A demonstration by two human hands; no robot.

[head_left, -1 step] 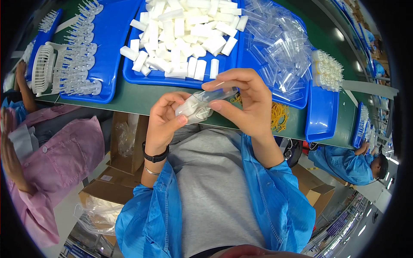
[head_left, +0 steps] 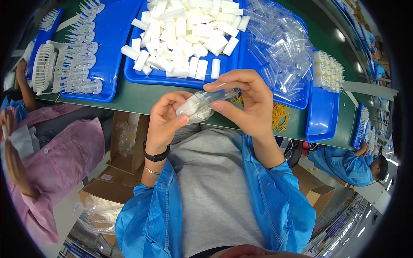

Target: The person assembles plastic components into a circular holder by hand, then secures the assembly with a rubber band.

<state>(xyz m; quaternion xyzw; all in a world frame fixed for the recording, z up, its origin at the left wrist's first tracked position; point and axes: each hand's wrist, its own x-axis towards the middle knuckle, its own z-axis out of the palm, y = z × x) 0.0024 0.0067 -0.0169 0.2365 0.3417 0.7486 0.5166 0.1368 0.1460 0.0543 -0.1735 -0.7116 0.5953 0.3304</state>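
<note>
In front of my chest, over the table's near edge, my left hand [head_left: 165, 114] is closed round a clear plastic piece with a white part inside [head_left: 193, 107]. My right hand [head_left: 251, 101] has its thumb and fingers curved round a clear plastic sleeve [head_left: 224, 94] at the right end of that piece. The two clear parts touch or overlap; where one ends I cannot tell. Just beyond my hands lie white foam blocks [head_left: 185, 43]. Loose clear plastic sleeves [head_left: 282, 53] are piled farther right.
Blue trays [head_left: 150, 81] line the green table [head_left: 137, 94]. Yellow rubber bands [head_left: 280, 116] lie by my right wrist. Rows of clear pronged parts [head_left: 79, 64] and a white slatted part [head_left: 44, 69] stand left. Co-workers sit on both sides; cardboard boxes [head_left: 107, 185] are below.
</note>
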